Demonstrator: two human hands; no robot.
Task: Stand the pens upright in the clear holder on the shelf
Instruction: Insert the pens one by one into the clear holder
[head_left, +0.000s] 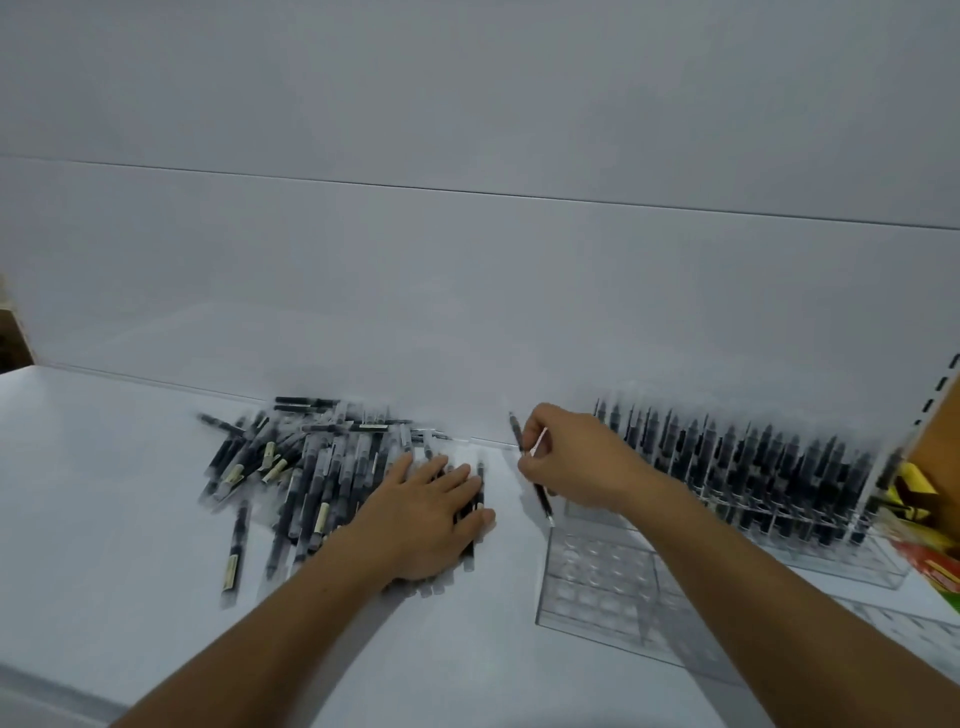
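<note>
Fingers of the left hand lie straight and spread on the loose heap of black-and-clear pens on the white shelf. Beyond, the right hand pinches one slanted black pen, tip over empty near cells of the clear plastic holder; it likely needs uprighting, then lowering. Far rows stand full but blur together.

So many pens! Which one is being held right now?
Find the white shelf, then the empty clear holder on it. Over the holder's far left corner, the right hand pinches one dark pen. It alone is held tilted, not lying in the pile or standing in the rows.
</note>
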